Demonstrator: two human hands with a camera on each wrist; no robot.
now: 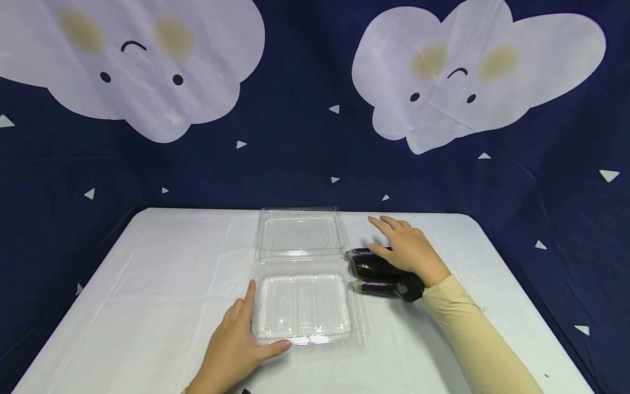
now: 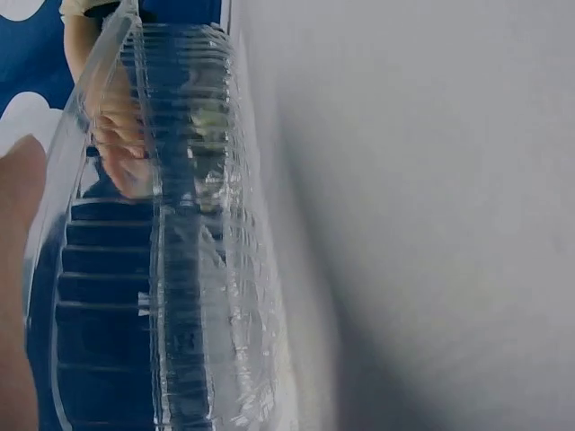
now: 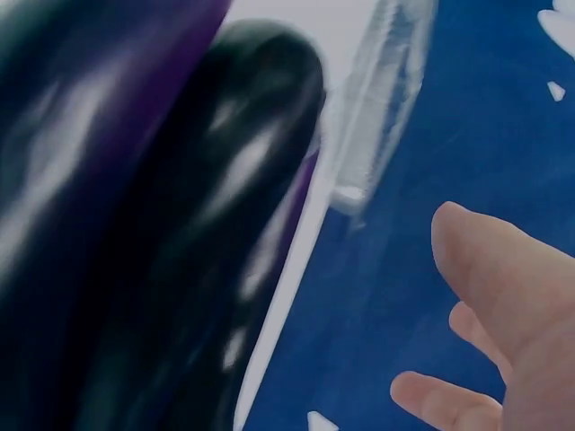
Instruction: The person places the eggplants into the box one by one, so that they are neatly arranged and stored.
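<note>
A clear plastic clamshell container (image 1: pixel 305 306) lies unfolded on the white table, its lid (image 1: pixel 301 232) laid back toward the far edge. My left hand (image 1: pixel 235 340) rests at its near left corner, thumb along the front rim and straight fingers by the left side. The container's ribbed wall (image 2: pixel 189 269) fills much of the left wrist view. To the right of the container lie glossy dark purple eggplants (image 1: pixel 374 267), side by side, stems toward it. My right hand (image 1: pixel 410 249) is over them with fingers spread, holding nothing, and partly hides them. Their rounded ends (image 3: pixel 260 117) show close up in the right wrist view.
The white-covered table (image 1: pixel 147 306) reaches back to a dark blue curtain (image 1: pixel 295 164) with cloud shapes. A small black object (image 1: pixel 246 391) shows at the bottom edge of the head view.
</note>
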